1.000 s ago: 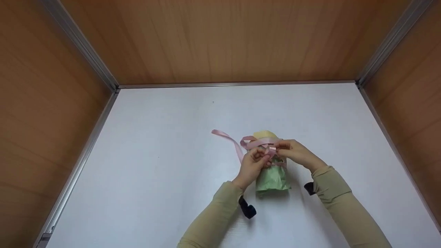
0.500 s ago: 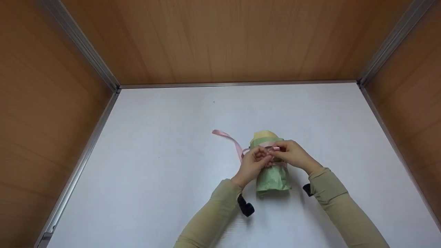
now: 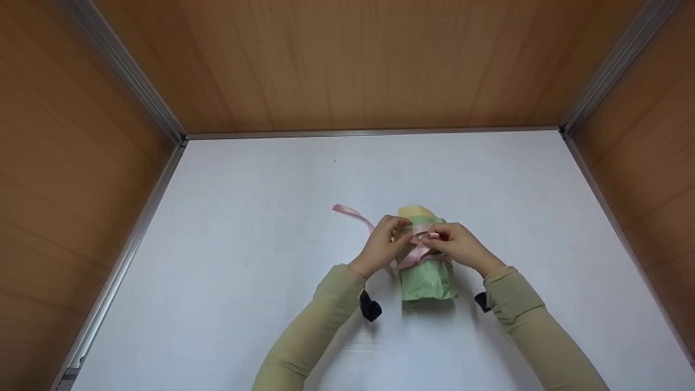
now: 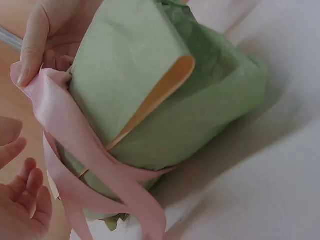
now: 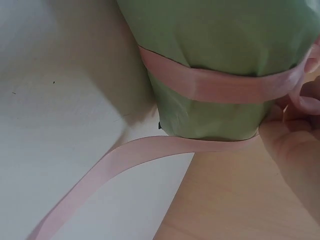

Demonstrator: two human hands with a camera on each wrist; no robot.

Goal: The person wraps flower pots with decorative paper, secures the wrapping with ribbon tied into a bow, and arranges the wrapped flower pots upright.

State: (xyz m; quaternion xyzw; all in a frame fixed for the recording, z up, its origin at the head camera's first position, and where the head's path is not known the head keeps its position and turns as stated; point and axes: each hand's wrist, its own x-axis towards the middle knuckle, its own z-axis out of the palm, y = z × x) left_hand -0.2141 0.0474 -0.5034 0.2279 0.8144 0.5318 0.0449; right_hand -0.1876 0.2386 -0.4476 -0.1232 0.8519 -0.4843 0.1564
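Observation:
A bundle wrapped in green paper [image 3: 429,283], cream at its far end [image 3: 415,210], lies on the white table. Pink ribbon [image 3: 415,256] circles it and crosses over its front. My right hand [image 3: 462,245] pinches a fold of that ribbon between thumb and fingers above the bundle. At the bundle's left side is my left hand [image 3: 380,247], thumb and fingers parted around a gap; the left wrist view shows its fingers [image 4: 30,195] loosely bent with nothing in them. In the right wrist view the ribbon band [image 5: 215,86] lies flat around the paper.
One ribbon tail [image 3: 347,210] stretches over the table [image 3: 244,217] to the left of the bundle. Wood panels [image 3: 347,65] in metal framing wall the table at the back and both sides. A dark wrist device [image 3: 371,308] hangs below the left sleeve.
My left hand has let go of the ribbon and shifted up and left. The right hand moved slightly inward and keeps its pinch. The upper ribbon loop is gone; a strand now slants across the front.

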